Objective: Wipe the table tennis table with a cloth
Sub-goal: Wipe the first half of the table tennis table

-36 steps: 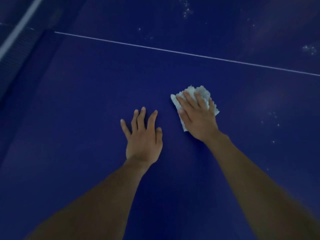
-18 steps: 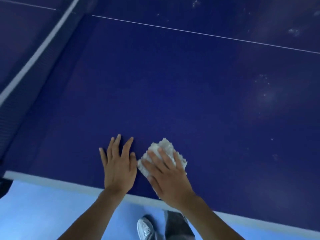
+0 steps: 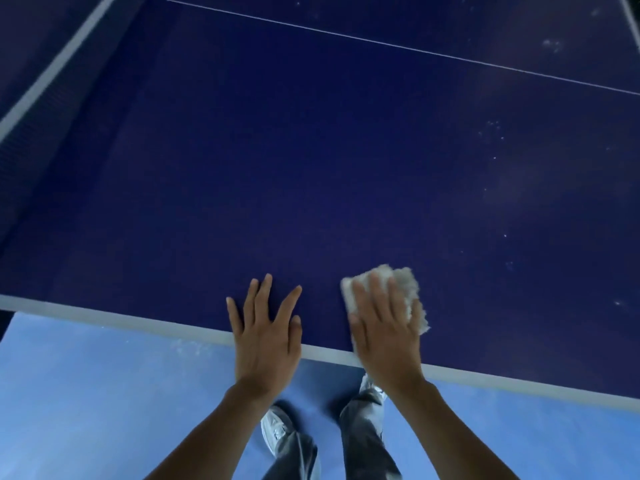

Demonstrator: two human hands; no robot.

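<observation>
My right hand (image 3: 384,327) lies flat, fingers straight, pressing the fuzzy, crumpled white cloth (image 3: 403,280) onto the smooth matte blue table (image 3: 311,168), just inside its near edge. My left hand (image 3: 266,337) rests spread beside it, bare. Pale dusty specks (image 3: 491,128) lie ahead and rightward, nearer my right hand; I judge that's where the next stroke goes.

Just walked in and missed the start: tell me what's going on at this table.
A person stands at the near edge of the blue table tennis table, wiping it. The right hand presses a pale cloth flat on the surface just inside the edge; the left hand rests flat beside it, fingers spread, holding nothing. Pale specks dot the surface farther right.
</observation>
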